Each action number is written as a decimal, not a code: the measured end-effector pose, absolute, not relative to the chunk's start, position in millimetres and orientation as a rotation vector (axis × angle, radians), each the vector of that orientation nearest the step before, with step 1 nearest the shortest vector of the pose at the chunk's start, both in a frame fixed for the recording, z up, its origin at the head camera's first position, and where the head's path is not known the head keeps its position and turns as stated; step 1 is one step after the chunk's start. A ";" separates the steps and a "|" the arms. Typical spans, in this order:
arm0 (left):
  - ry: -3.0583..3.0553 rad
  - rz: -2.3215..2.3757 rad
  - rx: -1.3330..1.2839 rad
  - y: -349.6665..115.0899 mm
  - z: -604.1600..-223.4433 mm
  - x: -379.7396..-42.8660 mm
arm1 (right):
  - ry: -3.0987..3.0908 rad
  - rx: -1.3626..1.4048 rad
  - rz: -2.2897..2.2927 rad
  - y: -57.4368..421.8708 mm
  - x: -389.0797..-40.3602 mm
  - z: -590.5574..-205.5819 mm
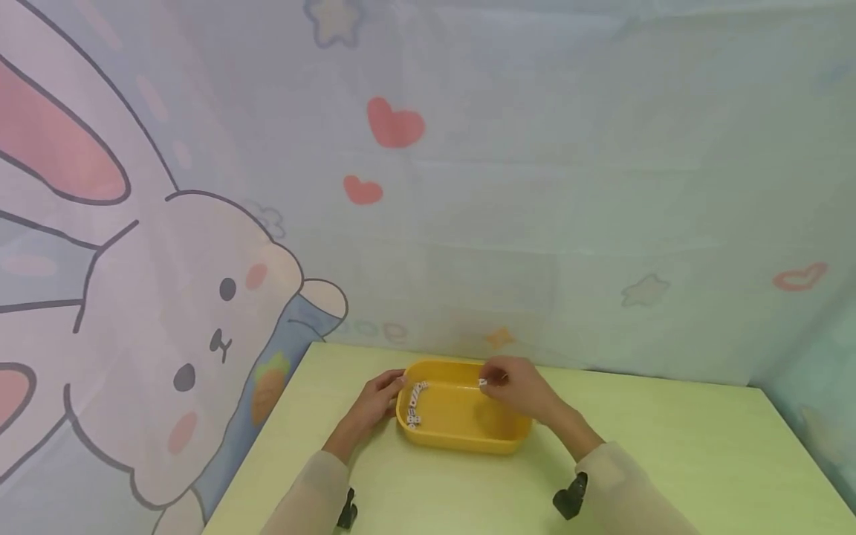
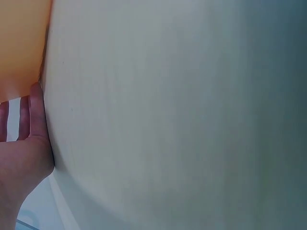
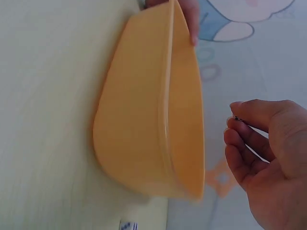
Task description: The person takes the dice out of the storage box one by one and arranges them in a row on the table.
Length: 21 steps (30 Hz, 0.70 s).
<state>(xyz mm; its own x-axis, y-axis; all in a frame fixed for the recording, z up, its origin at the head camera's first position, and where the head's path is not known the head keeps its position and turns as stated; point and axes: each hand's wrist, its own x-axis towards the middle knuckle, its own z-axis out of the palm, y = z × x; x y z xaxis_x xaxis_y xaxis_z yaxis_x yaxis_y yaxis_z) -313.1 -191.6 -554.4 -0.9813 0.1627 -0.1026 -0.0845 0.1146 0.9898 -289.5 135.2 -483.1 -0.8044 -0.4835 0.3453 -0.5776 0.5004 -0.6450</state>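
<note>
**Pinched cube (image 1: 483,382) to the right of the cube row (image 1: 414,398)**

At left: left hand (image 1: 374,402), near-straight fingers against the end of the yellow tray (image 1: 461,443). Just inside, nearest that hand: dark-marked white cubes, lined front to back across the tray's left-right long axis. At right: right hand (image 1: 524,386), holding one cube between fingertips, over the tray's right half.

We see a flat, pale yellow-green desk (image 1: 675,446) bearing a yellow, rounded rectangular plastic tray (image 1: 461,442) touching the left hand (image 1: 376,401) and beneath the right hand (image 1: 524,388); toward the right hand's side lies a small white dark-marked cube (image 3: 128,225).
</note>
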 end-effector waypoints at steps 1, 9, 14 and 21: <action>2.197 1.977 0.075 -191.2 -554.3 -312.3 | -2.613 0.915 1.175 142.4 -288.3 -482.7; 2.187 1.993 0.072 -188.7 -555.4 -309.5 | -2.628 0.778 1.103 193.4 -279.6 -501.8; 2.204 1.980 0.069 -187.3 -556.7 -310.2 | -2.621 0.638 1.066 223.1 -275.8 -526.0; 2.210 1.997 0.062 -187.8 -556.6 -313.7 | -2.572 0.481 1.104 258.2 -269.4 -561.7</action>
<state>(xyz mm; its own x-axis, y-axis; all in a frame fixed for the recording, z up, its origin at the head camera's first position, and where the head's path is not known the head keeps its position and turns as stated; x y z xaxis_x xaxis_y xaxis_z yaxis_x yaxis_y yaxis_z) -313.7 -187.8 -556.6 -0.9860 0.1393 -0.0921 -0.0775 0.1067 0.9913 -269.4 258.2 -561.7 -0.8988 -0.1844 0.3977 -0.4153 0.6485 -0.6380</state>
